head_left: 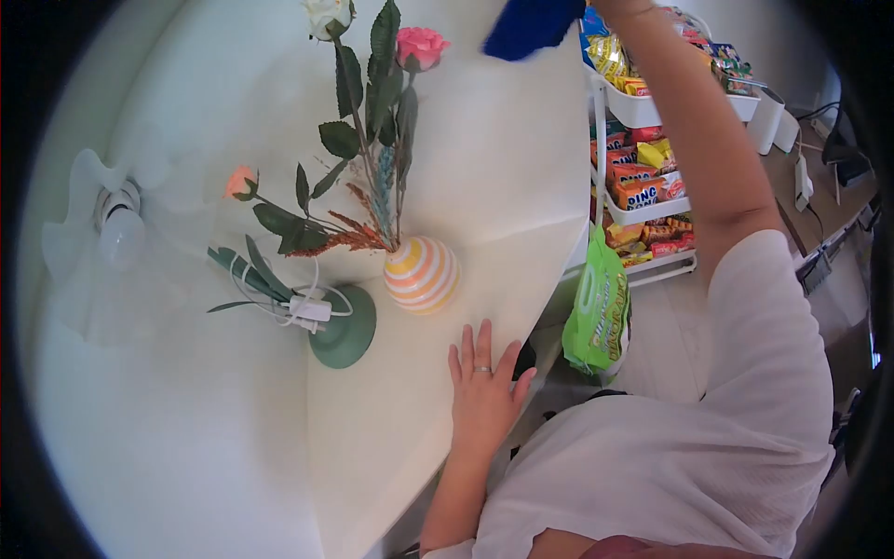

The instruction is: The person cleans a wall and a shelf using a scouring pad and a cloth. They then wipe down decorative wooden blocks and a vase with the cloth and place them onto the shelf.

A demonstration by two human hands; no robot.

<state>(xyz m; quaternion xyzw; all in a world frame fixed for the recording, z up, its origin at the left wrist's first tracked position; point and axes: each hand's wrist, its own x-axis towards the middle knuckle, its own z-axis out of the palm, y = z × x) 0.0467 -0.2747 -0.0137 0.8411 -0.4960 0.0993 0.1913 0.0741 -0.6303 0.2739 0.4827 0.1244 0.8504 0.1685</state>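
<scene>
Blue cloth (533,26): far end of the tabletop (507,158), beside the right hand (612,5).
Right hand: mostly cut off by the frame; grip cannot be told.
Left hand (483,396): open, fingers spread, palm down, seemingly bracing that reach.
Striped vase (421,275): left of the cloth, nearer; leftward sweeps call for clearance.

Place: lived-in room, probably a home | tabletop (521,186): striped vase (422,275) with flowers (421,48) | left: bulb lamp (121,238) with frilled shade (70,219) | right: white rack (643,212) of packaged snacks (643,191), green bag (596,312), wooden desk (808,212) with cables (817,224)
</scene>
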